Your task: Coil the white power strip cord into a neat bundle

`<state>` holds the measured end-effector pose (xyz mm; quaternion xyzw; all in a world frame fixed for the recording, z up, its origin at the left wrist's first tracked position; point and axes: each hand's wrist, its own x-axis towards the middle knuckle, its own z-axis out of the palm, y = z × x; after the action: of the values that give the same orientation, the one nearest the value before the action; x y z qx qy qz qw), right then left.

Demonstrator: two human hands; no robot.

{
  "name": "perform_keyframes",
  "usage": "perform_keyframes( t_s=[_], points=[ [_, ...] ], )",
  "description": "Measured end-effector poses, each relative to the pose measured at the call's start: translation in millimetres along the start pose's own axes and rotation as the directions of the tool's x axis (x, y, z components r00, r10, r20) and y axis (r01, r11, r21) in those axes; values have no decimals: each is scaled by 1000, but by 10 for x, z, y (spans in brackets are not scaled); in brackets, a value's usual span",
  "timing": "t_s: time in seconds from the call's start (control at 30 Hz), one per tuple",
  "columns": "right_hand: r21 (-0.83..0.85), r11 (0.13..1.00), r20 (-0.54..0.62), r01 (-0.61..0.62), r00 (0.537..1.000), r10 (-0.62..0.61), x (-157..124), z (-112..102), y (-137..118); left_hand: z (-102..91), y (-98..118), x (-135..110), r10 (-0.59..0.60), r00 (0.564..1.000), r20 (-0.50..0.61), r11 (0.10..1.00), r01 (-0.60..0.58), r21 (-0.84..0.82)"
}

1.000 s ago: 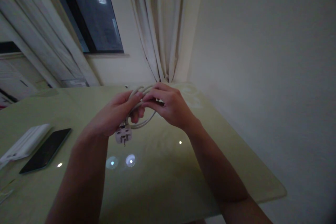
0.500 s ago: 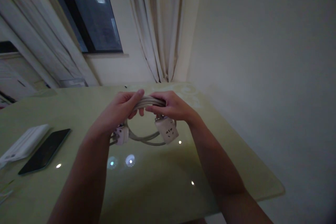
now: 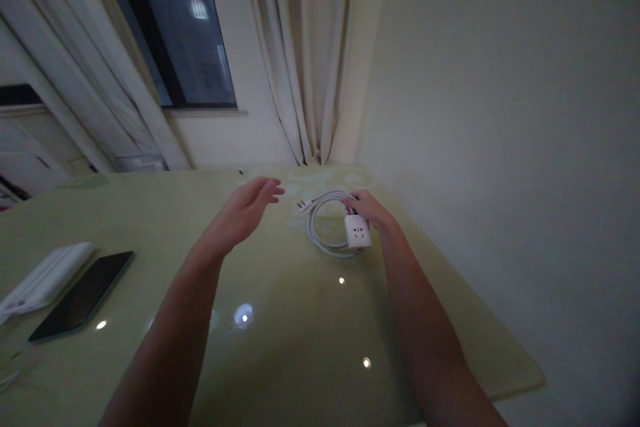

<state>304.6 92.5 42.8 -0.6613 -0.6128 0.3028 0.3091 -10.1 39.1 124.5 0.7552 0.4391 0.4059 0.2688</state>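
My right hand (image 3: pixel 369 208) lies on the cord (image 3: pixel 314 232), fingers curled over the top of the loops just above the socket block (image 3: pixel 357 231). I can't tell whether they pinch the cord or only rest on it. My left hand (image 3: pixel 249 209) hangs in the air with the fingers spread and loose, palm turned to the right, holding nothing.

The cord sits flat on the table (image 3: pixel 280 353) as a roughly round coil, toward the far right corner. The socket block is at the coil's near right edge, face up under my right wrist. The plug (image 3: pixel 305 205) sticks out at the far left edge, prongs pointing toward my left fingertips. So the coil lies to the right of my left hand, near it but apart, and the right hand is the one in touch.

Farther out on the left, a dark phone (image 3: pixel 80 297) lies flat with a white pack (image 3: pixel 46 278) just beside it. Behind the table a curtain (image 3: pixel 305 53) hangs next to a dark window (image 3: pixel 175 27), and a plain wall (image 3: pixel 500 113) runs along the right.
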Motion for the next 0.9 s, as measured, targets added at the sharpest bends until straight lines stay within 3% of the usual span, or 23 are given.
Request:
perform_keyframes(
  t_s=[0.1,0.3,0.4,0.47,0.53,0.6,0.67,0.77,0.9],
  points=[
    [-195,962,-170,-192,972,160,67,-21,205,66,47,-9,17,1000,2,1000,-17,-15],
    [-208,872,-449,-443,835,318,3,-135,438,129,64,-23,56,998,-5,998,-56,15],
    [-207,850,-554,-484,774,306,-56,-238,399,132,72,-35,73,997,-9,997,-73,29],
    [-238,872,-606,-429,767,212,-85,-287,255,137,94,-44,88,996,-14,995,-88,39],
    [-301,905,-560,-302,824,88,-110,-273,41,136,142,-54,102,994,-24,994,-101,46],
    [-396,903,-394,-170,919,0,-137,-166,-173,121,221,-73,115,993,-38,992,-113,53],
    [-522,847,-188,-101,982,2,-167,22,-323,99,302,-118,133,989,-57,990,-130,61],
    [-655,754,9,-54,997,79,-201,314,-373,110,302,-270,142,981,-135,989,-136,55],
    [-674,738,31,-39,996,81,-188,444,-267,302,-123,-572,22,932,-362,1000,-15,23]
  ],
)
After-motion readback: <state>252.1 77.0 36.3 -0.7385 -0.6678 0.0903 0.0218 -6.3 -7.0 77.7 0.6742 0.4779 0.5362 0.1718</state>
